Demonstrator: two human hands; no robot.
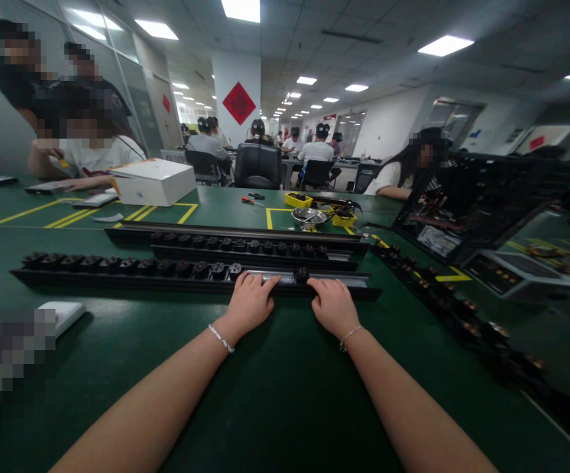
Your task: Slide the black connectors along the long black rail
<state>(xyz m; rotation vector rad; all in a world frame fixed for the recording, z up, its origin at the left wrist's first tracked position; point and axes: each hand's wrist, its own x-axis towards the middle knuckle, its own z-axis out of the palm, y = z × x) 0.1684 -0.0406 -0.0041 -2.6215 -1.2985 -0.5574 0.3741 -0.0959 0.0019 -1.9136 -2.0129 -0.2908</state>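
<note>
A long black power strip housing (117, 281) lies crosswise in front of me, with a row of black socket modules (184, 268) filling its left and middle part. My left hand (251, 303) is closed over the front edge of the housing, just right of the row, its thumb stretched to the right. One lone socket module (302, 274) sits farther right in the channel, apart from the row. My right hand (333, 305) grips the housing's front edge beside it, the index fingertip at or against this module. Its other fingertips are partly hidden.
Behind lies a second strip with sockets (240, 245) and a long black rail (191, 228). Loose sockets (433, 286) run down the right, near a power supply (516, 274) and computer case (442, 210). A metal bowl (308, 217), yellow bins (297, 199) and white box (159, 180) stand farther back. People sit around.
</note>
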